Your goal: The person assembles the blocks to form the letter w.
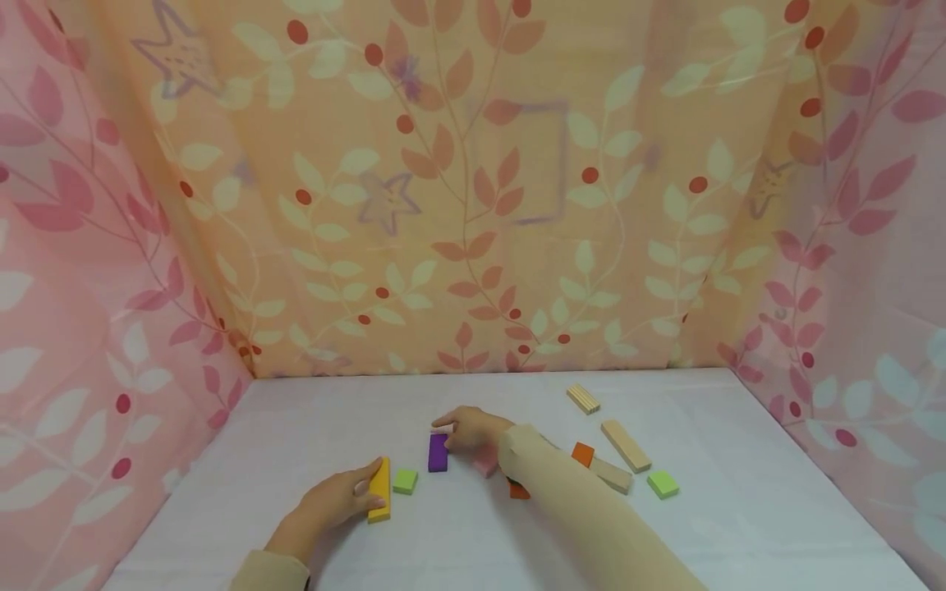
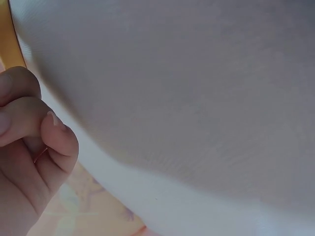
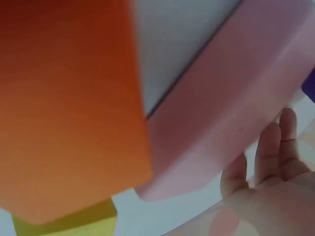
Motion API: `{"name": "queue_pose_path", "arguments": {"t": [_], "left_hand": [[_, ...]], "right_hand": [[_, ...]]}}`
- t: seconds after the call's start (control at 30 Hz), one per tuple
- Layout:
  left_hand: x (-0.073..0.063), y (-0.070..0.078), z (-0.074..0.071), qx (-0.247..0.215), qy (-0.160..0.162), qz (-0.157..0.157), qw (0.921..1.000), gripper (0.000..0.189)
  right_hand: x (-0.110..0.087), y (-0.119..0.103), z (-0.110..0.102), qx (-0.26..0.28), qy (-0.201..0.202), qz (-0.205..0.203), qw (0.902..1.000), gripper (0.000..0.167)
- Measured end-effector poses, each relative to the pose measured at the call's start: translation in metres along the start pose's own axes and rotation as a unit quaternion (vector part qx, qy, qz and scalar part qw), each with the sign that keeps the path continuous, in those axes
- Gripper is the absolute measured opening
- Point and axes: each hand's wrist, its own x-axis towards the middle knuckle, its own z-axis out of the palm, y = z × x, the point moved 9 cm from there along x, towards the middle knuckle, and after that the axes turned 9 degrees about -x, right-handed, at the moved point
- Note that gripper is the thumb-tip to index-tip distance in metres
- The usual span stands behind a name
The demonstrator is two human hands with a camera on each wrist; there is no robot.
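Observation:
On the white tabletop, my left hand (image 1: 332, 499) holds a long yellow block (image 1: 380, 484), index finger at its far end and thumb near its close end. The left wrist view shows curled fingers (image 2: 24, 113) beside an edge of that block. My right hand (image 1: 475, 428) reaches to a purple block (image 1: 438, 452), thumb by its right side and index finger stretched past its far end. A small pinkish strip shows under that finger; whether it is gripped I cannot tell. A pink block (image 3: 216, 108) lies beneath this hand, partly hidden in the head view.
A light green block (image 1: 405, 481) lies between the yellow and purple ones. Right of the right forearm are an orange block (image 1: 582, 454), plain wooden blocks (image 1: 625, 446), a ridged wooden piece (image 1: 583, 399) and another green block (image 1: 663, 483). Patterned cloth (image 1: 458, 246) walls the table.

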Motion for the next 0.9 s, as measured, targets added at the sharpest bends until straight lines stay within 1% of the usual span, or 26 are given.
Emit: {"name": "queue_pose_path", "arguments": {"t": [0.17,0.23,0.37,0.43,0.53,0.67,0.8,0.9], "left_hand": [[0.000,-0.001,-0.001,0.007,0.002,-0.008,0.9999,0.078],[0.001,-0.002,-0.002,0.014,0.003,-0.009,0.9999,0.078],[0.002,-0.001,-0.002,0.016,0.001,-0.007,0.9999,0.078],[0.002,0.000,-0.001,0.012,-0.002,-0.007,0.9999,0.078],[0.003,0.002,-0.001,0.002,-0.005,-0.008,1.0000,0.084],[0.004,0.002,-0.001,-0.020,-0.010,-0.014,0.9996,0.091],[0.008,-0.003,0.001,-0.047,-0.022,-0.026,0.9983,0.095],[0.011,-0.004,0.002,-0.063,-0.029,-0.031,0.9971,0.094]], "right_hand": [[0.000,0.000,-0.006,0.021,0.008,0.032,0.9993,0.034],[-0.001,0.002,-0.005,0.011,0.001,0.047,0.9988,0.033],[-0.001,0.008,0.001,-0.028,-0.012,0.080,0.9963,0.030],[-0.002,0.012,0.002,-0.021,-0.011,0.098,0.9949,0.028],[-0.002,0.012,0.000,-0.008,0.005,0.096,0.9954,0.030],[-0.001,0.010,-0.002,0.031,0.011,0.091,0.9954,0.035],[-0.001,0.012,0.000,0.066,0.004,0.108,0.9920,0.036],[-0.001,0.013,-0.001,0.048,0.002,0.106,0.9932,0.035]]}}
